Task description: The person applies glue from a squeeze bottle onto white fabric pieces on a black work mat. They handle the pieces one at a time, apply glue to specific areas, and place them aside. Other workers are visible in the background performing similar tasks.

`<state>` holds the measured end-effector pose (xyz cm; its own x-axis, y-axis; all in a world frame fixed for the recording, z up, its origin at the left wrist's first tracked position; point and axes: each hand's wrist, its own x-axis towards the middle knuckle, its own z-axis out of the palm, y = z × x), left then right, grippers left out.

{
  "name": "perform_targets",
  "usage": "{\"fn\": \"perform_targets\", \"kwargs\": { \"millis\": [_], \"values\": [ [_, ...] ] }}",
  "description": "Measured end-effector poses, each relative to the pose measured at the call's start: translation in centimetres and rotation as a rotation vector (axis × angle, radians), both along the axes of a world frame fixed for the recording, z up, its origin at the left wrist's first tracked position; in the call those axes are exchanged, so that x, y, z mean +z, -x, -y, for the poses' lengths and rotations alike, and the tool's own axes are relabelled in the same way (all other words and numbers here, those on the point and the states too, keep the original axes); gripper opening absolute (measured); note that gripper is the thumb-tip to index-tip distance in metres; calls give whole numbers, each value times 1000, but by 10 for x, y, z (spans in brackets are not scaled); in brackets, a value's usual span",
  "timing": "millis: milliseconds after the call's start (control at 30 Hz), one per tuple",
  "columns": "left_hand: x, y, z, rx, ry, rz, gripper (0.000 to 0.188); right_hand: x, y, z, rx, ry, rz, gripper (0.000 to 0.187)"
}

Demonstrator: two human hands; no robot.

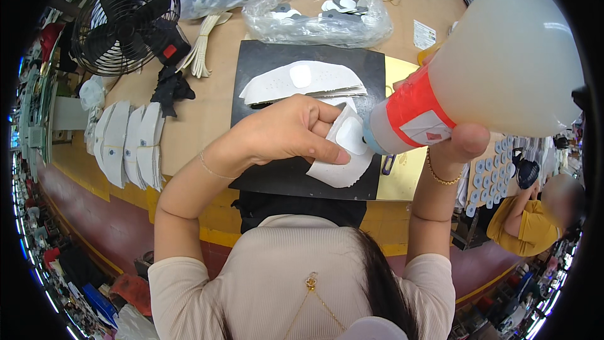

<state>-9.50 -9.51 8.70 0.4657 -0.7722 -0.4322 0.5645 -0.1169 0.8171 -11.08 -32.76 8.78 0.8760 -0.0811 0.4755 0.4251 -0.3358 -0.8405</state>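
Note:
My left hand (283, 129) pinches a white curved fabric piece (340, 175) between thumb and fingers, lifted over a black mat (264, 176). A glossy white rounded patch (350, 135) lies on that piece. In my right hand (464, 145) is a large translucent squeeze bottle (509, 56) of cloudy liquid, with red tape around its neck. The bottle is tipped over, its narrow end at the patch's right edge; whether the tip touches is hard to tell. Behind my left hand, a stack of similar white pieces (270, 84) rests on the mat, the top one bearing a white patch.
A clear plastic bag (264, 28) of white and grey patches lies behind the mat. At the left are a black fan (126, 19), white cords (200, 47) and tied white stacks (132, 145). Purple snips (387, 164) lie beside the mat. Another person (528, 220) works at the right.

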Motion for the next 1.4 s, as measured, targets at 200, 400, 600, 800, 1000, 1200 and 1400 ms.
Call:
{"fn": "perform_targets", "kwargs": {
  "millis": [200,400,600,800,1000,1200,1400],
  "values": [
    [3,-1,2,-22,19,-54,40,0,-5,0,14,0,11,101],
    [5,-4,3,-56,-97,12,40,3,-5,2,14,3,18,101],
    [6,-3,2,-6,-35,-128,39,2,-4,4,31,2,24,102],
    [12,-3,2,-43,-54,-82,37,2,-4,3,40,10,21,102],
    [10,-2,3,-41,-67,-83,37,3,-5,2,49,10,17,102],
    [15,-2,3,-31,-34,-106,42,2,-3,4,78,6,10,102],
    [14,-2,3,-63,-22,-95,43,2,0,8,140,3,-10,102]
  ]
}}
